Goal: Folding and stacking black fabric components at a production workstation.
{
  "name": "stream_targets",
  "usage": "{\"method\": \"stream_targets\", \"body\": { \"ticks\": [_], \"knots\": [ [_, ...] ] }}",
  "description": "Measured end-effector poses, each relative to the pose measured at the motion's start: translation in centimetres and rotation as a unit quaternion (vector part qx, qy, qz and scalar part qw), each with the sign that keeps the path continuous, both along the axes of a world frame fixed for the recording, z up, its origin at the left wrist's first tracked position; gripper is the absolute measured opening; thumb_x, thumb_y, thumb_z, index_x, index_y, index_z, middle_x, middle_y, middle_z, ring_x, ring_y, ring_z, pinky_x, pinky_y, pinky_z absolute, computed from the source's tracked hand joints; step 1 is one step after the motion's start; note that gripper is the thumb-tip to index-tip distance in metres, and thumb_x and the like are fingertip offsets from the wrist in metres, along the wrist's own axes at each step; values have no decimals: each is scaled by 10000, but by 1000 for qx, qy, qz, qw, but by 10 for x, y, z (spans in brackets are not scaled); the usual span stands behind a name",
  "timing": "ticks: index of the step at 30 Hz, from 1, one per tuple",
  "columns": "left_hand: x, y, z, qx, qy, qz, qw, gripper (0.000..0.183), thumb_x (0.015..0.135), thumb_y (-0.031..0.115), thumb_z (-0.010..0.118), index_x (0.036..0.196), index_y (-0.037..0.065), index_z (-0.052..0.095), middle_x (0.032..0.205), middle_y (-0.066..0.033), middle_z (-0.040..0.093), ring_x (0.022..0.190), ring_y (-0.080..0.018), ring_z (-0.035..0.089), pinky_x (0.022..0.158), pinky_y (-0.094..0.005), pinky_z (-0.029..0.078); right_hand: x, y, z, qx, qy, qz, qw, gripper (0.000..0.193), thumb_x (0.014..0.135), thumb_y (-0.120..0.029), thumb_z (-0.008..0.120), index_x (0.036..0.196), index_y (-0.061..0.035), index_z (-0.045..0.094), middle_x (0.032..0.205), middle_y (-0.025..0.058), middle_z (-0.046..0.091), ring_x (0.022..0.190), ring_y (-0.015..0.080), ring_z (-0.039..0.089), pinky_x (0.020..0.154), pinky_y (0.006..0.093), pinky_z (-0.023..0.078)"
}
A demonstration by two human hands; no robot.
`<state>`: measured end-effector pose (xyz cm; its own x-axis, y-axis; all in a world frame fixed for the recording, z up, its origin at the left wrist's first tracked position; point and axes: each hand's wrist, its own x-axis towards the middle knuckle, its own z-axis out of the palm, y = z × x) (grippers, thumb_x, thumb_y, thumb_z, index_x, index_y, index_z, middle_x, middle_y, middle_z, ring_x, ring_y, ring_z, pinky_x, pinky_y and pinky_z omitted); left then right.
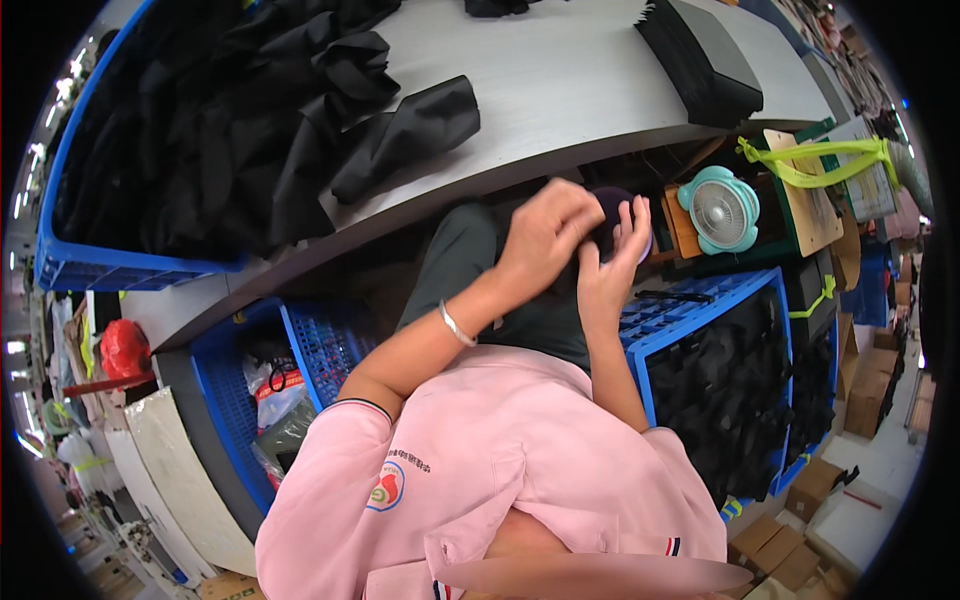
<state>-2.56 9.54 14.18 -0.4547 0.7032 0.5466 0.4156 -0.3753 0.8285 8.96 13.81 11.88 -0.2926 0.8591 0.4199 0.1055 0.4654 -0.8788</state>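
Observation:
My left hand [550, 232] is raised over my lap with its fingers curled together in a pinch. Whatever may be between those fingers is too small or hidden to name. Close beside it on the right is my right hand [612, 272], its fingers stretched up and apart, the thumb near the left hand's fingertips. Behind both hands is a dark purple round thing [618, 208] with a lighter rim, partly covered by the right fingers. I cannot tell whether they touch it. My legs in dark trousers [452, 255] lie below, under the table edge.
A grey table [560, 70] bears a stack of black pieces [700, 65] and loose black fabric [410, 130]. A blue crate [140, 272] heaped with black fabric is at the left. A turquoise fan [718, 210] stands at the right, near another blue crate [700, 310] of black pieces.

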Motion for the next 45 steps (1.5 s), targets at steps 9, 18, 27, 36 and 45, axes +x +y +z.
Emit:
{"method": "stream_targets", "body": {
  "ticks": [9, 18, 27, 36, 45],
  "knots": [
    [-39, -27, -29, -24, -46, 174, 983, 83, 949, 67, 644, 898, 1, 649, 832, -76, 624, 715, -173, 584, 659, -281, 481, 30, -11, -22, -523, 216, 282, 775, 168, 979, -171, 611, 1051, -34, 678, 992, 41, 715, 828, 127, 674, 766, 274, 539],
    [-24, -57, -47, -210, -676, -203, 676, 305, 1031, 306, 525, 1100, 41, 658, 1063, -82, 706, 917, -171, 691, 819, -327, 587, -1, 13, 12, -543, 168, 195, 799, 279, 986, -338, 632, 990, -61, 667, 908, 18, 700, 776, 99, 670, 706, 246, 545],
    [30, -47, -31, -248, -590, -317, 700, 532, 1024, 367, 466, 1455, 60, 412, 1460, -111, 407, 1307, -211, 445, 1081, -373, 386, -64, -72, -86, -222, -203, 368, 880, 245, 951, -260, 620, 875, -35, 682, 869, 160, 688, 822, 288, 684, 741, 316, 509],
    [-17, 4, -38, -108, -542, -205, 808, 757, 977, 633, 369, 1570, 174, 261, 1662, -57, 54, 1516, -219, 114, 1195, -450, 130, 5, -69, -144, -123, -44, 338, 932, 260, 1012, -126, 511, 1194, -26, 668, 1118, 67, 702, 987, 202, 670, 874, 347, 528],
    [-76, -18, -55, -332, -418, -78, 842, 688, 1031, 477, 412, 1598, 170, 172, 1637, -79, 229, 1489, -201, 266, 1129, -343, 291, -2, -20, -12, -95, -60, 178, 978, 184, 949, -126, 645, 1045, 30, 660, 1109, 99, 646, 966, 163, 625, 861, 277, 487]
  ]
}}
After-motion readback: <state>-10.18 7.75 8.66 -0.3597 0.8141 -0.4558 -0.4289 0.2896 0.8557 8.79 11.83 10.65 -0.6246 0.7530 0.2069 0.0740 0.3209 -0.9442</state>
